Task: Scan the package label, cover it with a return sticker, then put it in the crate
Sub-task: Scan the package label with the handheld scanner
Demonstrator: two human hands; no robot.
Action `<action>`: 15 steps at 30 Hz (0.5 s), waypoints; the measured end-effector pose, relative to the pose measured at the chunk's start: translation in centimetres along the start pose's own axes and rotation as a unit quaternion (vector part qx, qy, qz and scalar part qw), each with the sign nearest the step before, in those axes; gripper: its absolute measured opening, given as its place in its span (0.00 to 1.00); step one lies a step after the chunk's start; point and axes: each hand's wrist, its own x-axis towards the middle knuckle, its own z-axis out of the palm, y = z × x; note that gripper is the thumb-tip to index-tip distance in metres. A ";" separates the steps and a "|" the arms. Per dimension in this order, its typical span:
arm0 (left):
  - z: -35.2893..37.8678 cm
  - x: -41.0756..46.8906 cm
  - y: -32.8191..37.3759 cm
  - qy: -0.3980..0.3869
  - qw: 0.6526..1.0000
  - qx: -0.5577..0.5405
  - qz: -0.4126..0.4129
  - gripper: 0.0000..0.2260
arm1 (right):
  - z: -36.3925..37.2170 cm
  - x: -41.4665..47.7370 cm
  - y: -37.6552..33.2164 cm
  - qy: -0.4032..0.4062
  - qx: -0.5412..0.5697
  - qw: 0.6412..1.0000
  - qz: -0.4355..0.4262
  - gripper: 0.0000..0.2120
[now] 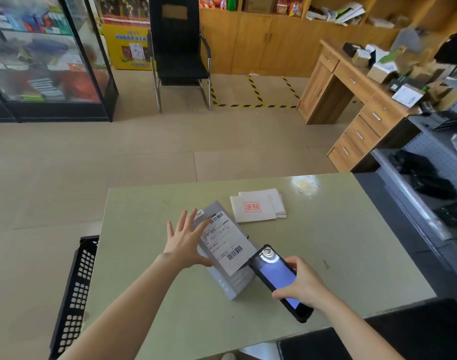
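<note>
A grey package point(233, 279) lies on the green table point(352, 242), its white barcode label point(223, 241) facing up. My left hand point(187, 241) hovers over the package's left edge with fingers spread, holding nothing. My right hand point(301, 284) grips a black handheld scanner point(278, 278) with a lit screen, its top end just over the label's lower right corner. A small stack of white return stickers point(256, 207) with a red stamp lies beyond the package. The black perforated crate point(75, 294) stands on the floor at the table's left side.
A black chair point(180, 53) and a glass display case point(45, 58) stand across the floor. A wooden desk point(357, 94) loaded with boxes is at right. Grey metal shelving point(429, 183) with black bags borders the table's right edge.
</note>
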 end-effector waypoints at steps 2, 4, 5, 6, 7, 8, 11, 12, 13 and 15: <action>-0.9 1.2 -0.5 -0.036 0.999 0.005 -0.005 0.55 | 1.1 0.3 0.0 -0.015 0.038 0.999 0.001 0.37; -1.3 1.8 -1.0 -0.048 0.999 -0.013 -0.007 0.54 | 2.4 0.7 -0.1 -0.025 0.066 0.997 -0.002 0.37; -1.3 2.0 -1.1 -0.041 0.999 -0.028 -0.003 0.53 | 3.0 0.9 -0.2 -0.029 0.079 0.996 -0.003 0.38; -1.2 1.9 -1.3 -0.032 0.999 -0.044 0.002 0.52 | 3.5 1.0 -0.3 -0.030 0.091 0.995 -0.002 0.39; -1.1 1.7 -1.4 -0.023 0.998 -0.060 0.006 0.51 | 3.9 1.1 -0.4 -0.031 0.100 0.995 -0.001 0.40; -1.0 1.4 -1.6 -0.015 0.997 -0.074 0.006 0.51 | 4.2 1.2 -0.5 -0.031 0.106 0.994 -0.002 0.40; -1.2 0.0 -2.3 0.025 0.996 -0.091 0.003 0.49 | 4.8 1.3 -0.8 -0.033 0.108 0.994 -0.011 0.39; -1.4 -0.6 -2.5 0.041 0.995 -0.090 0.005 0.49 | 5.0 1.4 -1.0 -0.036 0.107 0.993 -0.016 0.39; -1.8 -1.2 -2.8 0.056 0.995 -0.087 0.006 0.49 | 5.2 1.5 -1.4 -0.039 0.107 0.993 -0.021 0.39; -2.6 -2.3 -3.4 0.078 0.994 -0.076 0.005 0.49 | 5.8 1.9 -2.4 -0.047 0.109 0.992 -0.032 0.38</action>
